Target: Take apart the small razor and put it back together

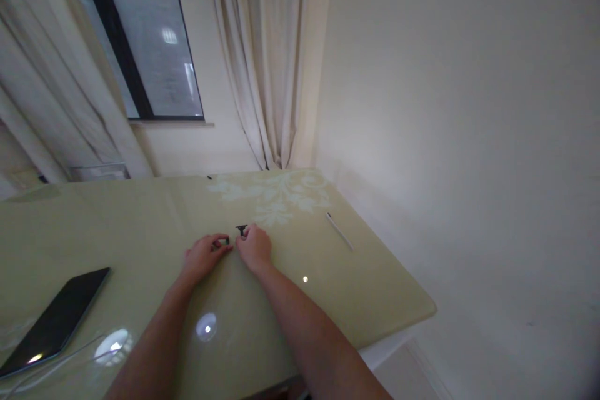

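Over the middle of the table [154,219], my left hand [205,257] pinches a small dark piece [227,240] between thumb and fingers. Just to its right, my right hand [255,249] is closed on a small black T-shaped piece [241,229], whose crossbar points away from me. The lower end of that piece is hidden by my fingers. A narrow gap separates the two hands, and both are low over the tabletop. Each piece is too small to name exactly.
A white pen-like stick [340,231] lies to the right. At the left are a black tablet [60,315] and a white cable [60,362]. A tiny dark item [209,177] sits by the far edge. Curtains [262,44] hang behind; a wall [450,137] borders the right side.
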A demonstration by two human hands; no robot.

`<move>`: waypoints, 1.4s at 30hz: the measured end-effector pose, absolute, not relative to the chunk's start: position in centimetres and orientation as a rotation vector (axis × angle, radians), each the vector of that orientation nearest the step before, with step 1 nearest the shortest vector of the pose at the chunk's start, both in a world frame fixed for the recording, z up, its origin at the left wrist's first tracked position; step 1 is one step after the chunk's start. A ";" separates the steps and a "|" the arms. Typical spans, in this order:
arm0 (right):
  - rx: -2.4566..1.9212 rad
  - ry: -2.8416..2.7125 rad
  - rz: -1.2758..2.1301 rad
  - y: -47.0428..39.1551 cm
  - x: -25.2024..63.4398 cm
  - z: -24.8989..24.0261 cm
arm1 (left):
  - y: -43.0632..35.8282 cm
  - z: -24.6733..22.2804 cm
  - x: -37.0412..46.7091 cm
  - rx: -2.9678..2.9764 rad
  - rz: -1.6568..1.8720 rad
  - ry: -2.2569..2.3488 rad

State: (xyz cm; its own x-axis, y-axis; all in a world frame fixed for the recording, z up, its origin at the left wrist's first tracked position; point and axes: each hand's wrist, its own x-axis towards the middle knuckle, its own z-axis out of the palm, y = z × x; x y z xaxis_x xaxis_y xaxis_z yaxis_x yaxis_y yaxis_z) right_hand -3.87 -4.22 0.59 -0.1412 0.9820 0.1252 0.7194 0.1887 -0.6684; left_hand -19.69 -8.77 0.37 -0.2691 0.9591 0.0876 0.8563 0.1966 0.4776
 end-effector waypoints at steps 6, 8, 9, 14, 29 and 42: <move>-1.629 -1.950 0.589 -4.6 -4.5 0.9 | -8.6 0.2 -19.7 1.762 0.634 2.264; -1.623 -1.938 0.602 -4.7 -4.6 0.8 | -8.6 0.2 -19.7 1.763 0.626 2.249; -1.613 -1.928 0.611 -4.7 -4.6 0.8 | -8.6 0.2 -19.8 1.762 0.627 2.236; -1.509 -1.835 0.706 -3.9 -3.3 0.9 | -8.4 0.0 -20.2 1.759 0.678 2.189; -1.982 -1.897 0.164 0.2 22.9 2.8 | -7.6 -0.5 -22.0 1.681 0.744 2.056; -1.598 -2.135 0.293 -0.6 8.1 2.1 | -8.7 0.4 -21.5 1.743 0.731 2.048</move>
